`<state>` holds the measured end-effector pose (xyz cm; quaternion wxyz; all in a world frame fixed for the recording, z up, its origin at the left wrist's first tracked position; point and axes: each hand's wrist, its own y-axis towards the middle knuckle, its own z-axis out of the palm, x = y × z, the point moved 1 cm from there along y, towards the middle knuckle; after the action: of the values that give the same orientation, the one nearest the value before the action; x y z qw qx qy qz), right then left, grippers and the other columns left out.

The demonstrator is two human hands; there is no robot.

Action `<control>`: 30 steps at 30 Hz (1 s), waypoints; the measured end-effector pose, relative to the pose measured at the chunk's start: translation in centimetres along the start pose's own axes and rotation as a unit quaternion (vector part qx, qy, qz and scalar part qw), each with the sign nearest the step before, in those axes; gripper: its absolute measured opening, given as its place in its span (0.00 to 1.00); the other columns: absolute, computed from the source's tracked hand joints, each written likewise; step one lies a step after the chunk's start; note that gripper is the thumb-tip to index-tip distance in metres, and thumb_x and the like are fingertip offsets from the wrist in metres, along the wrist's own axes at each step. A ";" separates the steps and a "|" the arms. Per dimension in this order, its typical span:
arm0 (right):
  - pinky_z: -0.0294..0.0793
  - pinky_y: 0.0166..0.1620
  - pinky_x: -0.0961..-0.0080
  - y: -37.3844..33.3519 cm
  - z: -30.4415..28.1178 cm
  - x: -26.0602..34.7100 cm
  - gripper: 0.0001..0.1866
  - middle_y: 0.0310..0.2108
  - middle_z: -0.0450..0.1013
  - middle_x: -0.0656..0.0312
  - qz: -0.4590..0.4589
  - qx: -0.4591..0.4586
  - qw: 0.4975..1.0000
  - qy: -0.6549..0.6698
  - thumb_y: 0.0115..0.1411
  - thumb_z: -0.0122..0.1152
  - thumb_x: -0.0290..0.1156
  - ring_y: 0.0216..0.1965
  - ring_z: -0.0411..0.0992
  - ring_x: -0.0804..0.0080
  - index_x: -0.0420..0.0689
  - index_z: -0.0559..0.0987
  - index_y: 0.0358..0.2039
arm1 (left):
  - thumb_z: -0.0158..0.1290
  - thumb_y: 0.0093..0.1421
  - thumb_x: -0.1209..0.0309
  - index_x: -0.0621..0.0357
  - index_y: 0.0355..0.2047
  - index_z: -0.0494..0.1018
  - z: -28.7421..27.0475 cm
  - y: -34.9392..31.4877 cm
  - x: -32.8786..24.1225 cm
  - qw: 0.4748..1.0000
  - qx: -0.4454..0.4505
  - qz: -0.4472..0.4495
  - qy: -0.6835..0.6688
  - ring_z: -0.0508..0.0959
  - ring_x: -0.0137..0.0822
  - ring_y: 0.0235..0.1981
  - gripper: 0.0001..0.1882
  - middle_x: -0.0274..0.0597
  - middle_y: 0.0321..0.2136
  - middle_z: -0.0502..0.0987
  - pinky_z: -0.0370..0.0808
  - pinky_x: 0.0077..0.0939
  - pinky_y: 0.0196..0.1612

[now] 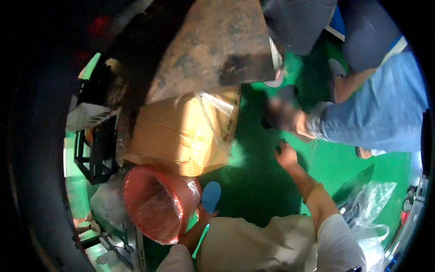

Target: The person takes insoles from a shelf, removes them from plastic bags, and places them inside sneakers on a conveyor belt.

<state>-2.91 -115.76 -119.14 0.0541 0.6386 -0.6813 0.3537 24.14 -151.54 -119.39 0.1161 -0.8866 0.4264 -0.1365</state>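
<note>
Beside the red basket, my left hand [205,215] is closed on the lower end of a flat blue insole-shaped piece [211,196], whose rounded end points away from me. My right hand [286,156] is stretched forward over the green floor with its fingers curled. A small dark patch shows at those fingertips, too unclear to name. The red basket [132,199], lined with clear plastic, opens toward the left by my left forearm. Pale cloth [253,245] lies across my lap between both arms.
A large taped cardboard box [167,131] stands ahead, under a worn brown board [213,41]. Another person's denim leg [371,109] and sandalled foot are at the right. Clear plastic bags [367,213] lie at the lower right. A black metal frame [95,154] is at the left.
</note>
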 end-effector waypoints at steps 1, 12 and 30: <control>0.65 0.48 0.62 1.3 0.4 0.4 0.26 0.45 0.66 0.49 0.019 -0.042 0.998 0.045 0.50 0.54 0.43 0.46 0.65 0.51 0.40 0.68 0.46 | 0.66 0.29 0.51 0.63 0.41 0.69 1.0 -0.4 0.1 0.999 -0.032 -0.001 0.012 0.73 0.48 0.40 0.40 0.54 0.36 0.73 0.66 0.40 0.48; 0.69 0.42 0.72 -2.5 -3.4 18.6 0.14 0.42 0.69 0.55 -0.498 -0.077 0.856 -0.111 0.51 0.53 0.40 0.43 0.68 0.67 0.46 0.76 0.34 | 0.57 0.42 0.59 0.59 0.39 0.68 -4.0 -2.9 0.2 0.921 0.230 0.030 -0.313 0.75 0.46 0.32 0.25 0.51 0.30 0.74 0.70 0.39 0.36; 0.53 0.56 0.62 -3.8 -16.5 17.8 0.29 0.49 0.64 0.57 -0.379 0.239 0.822 -0.352 0.56 0.39 0.55 0.52 0.60 0.62 0.45 0.67 0.49 | 0.51 0.50 0.64 0.56 0.42 0.66 -2.1 -3.1 -8.6 0.930 0.186 0.088 -0.306 0.76 0.43 0.26 0.19 0.49 0.26 0.75 0.72 0.37 0.30</control>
<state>-8.92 -121.23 -95.89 -0.2136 0.9203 -0.2530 0.2084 20.54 -143.08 -117.65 0.4148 -0.8070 0.4135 0.0753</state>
